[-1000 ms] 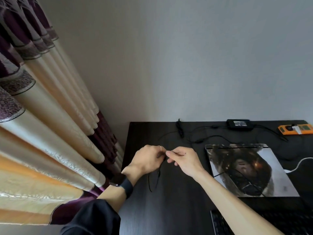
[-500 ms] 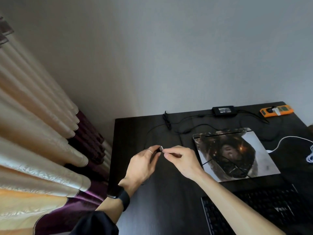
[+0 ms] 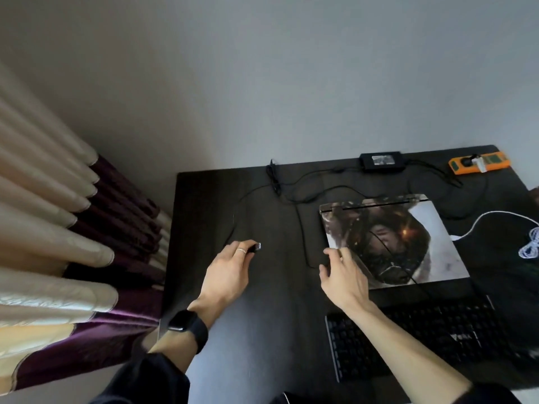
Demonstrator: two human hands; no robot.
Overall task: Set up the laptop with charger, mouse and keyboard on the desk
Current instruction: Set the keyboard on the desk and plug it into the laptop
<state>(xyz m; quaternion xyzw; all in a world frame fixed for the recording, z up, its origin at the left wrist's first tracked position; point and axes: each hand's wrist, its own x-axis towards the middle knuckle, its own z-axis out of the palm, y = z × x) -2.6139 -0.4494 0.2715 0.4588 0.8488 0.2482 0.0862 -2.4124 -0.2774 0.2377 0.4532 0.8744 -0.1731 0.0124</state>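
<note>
Head view: the left hand (image 3: 227, 272) pinches a small black plug (image 3: 254, 246) between thumb and fingertips, its metal end pointing right, just above the desk (image 3: 262, 330). The thin lead behind the plug is dark on dark wood and hard to follow; it seems to curve away toward the tangle of black cables (image 3: 291, 193) near the back edge. The right hand (image 3: 344, 275) is spread, fingers apart, holding nothing, at the near left corner of the laptop (image 3: 423, 228). Whether its fingertips touch the lid cannot be told.

The laptop lies closed, right of the desk's middle, with a thin black lead across its printed lid. The keyboard (image 3: 437, 330) sits just in front of it; the right forearm covers its left end and its right end fades into shadow. The charger (image 3: 380, 161) lies flat at the back edge by the wall (image 3: 291, 83), beside an orange power strip (image 3: 478, 166). A white cable (image 3: 495, 225) runs from the laptop's right side to a bundle cut off by the frame. The desk's right side is also cut off, and dark.

A curtain (image 3: 58, 228) hangs close against the desk's left edge. Bare desk lies between the two hands and in front of the left hand, which wears a watch (image 3: 186, 322) at the wrist.
</note>
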